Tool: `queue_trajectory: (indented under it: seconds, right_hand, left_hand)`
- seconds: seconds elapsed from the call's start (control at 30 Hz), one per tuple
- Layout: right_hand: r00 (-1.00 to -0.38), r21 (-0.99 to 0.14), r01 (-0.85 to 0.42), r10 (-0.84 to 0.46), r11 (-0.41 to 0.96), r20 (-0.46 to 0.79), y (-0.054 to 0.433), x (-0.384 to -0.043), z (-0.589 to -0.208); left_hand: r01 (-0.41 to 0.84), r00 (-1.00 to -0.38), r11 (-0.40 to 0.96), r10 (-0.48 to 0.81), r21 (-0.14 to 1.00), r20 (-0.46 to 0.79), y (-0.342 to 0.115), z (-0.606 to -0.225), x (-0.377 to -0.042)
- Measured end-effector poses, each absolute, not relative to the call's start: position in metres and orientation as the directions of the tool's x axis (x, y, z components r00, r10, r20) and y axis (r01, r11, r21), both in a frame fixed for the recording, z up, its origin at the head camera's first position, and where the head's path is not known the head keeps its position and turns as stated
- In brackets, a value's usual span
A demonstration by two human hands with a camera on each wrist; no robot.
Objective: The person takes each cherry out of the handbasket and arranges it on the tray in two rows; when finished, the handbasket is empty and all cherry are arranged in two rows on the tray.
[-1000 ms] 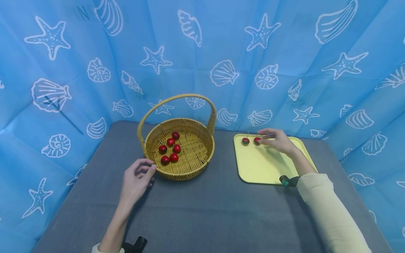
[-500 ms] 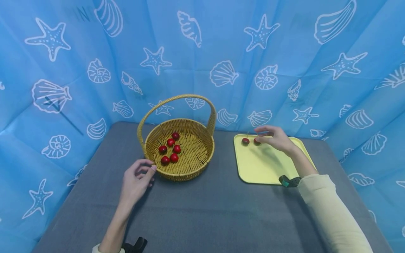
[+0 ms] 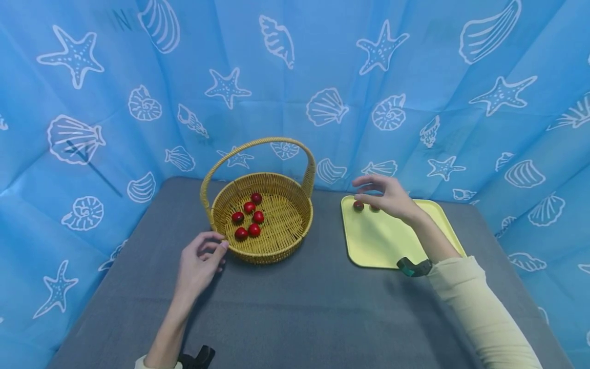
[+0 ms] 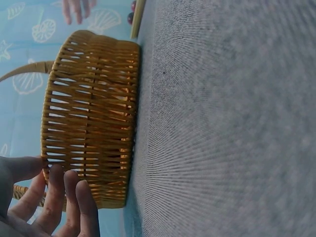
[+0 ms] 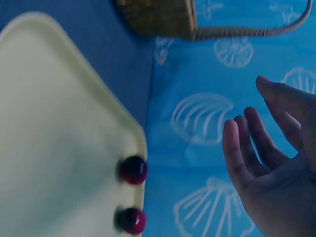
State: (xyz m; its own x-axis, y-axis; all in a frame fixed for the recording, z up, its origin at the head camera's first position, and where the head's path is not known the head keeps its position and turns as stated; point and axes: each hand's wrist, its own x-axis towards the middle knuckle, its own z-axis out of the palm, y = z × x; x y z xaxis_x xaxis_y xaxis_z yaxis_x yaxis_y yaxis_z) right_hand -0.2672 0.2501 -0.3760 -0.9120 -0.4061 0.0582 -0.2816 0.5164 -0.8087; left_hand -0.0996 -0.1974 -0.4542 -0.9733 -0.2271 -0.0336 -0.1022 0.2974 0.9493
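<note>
A yellow wicker basket with a tall arched handle holds several red cherries, gathered on its left side. My left hand pinches the basket's near-left rim, thumb on the rim and fingers against the woven outer wall in the left wrist view. Over the back of a pale yellow tray hovers my right hand, fingers loosely bent and nothing between them. Beneath it lie two dark red cherries, a left one and a right one, by the tray's back edge. The hand partly covers the right one in the head view.
A grey cloth covers the table, with a stretch of it between basket and tray. Right behind the table hangs a blue curtain printed with shells and starfish.
My right hand has risen off the right cherry and shifted left toward the other one, its fingers now apart from the fruit. The left hand and the basket have stayed put.
</note>
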Motion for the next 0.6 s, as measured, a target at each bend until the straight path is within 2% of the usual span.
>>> queue_trajectory:
  seconds: [0.27,0.6]
  right_hand:
    - [-0.853,-0.853,-0.343,-0.512,0.394,0.106,0.221,-0.254,-0.362]
    - [-0.765,-0.839,-0.451,-0.616,0.304,0.188,0.179,-0.244,-0.353]
  left_hand:
    - [-0.098,-0.973,0.289,-0.229,0.952,-0.03,-0.197,-0.455,-0.099]
    - [-0.091,-0.972,0.296,-0.235,0.951,-0.02,-0.197,-0.455,-0.099]
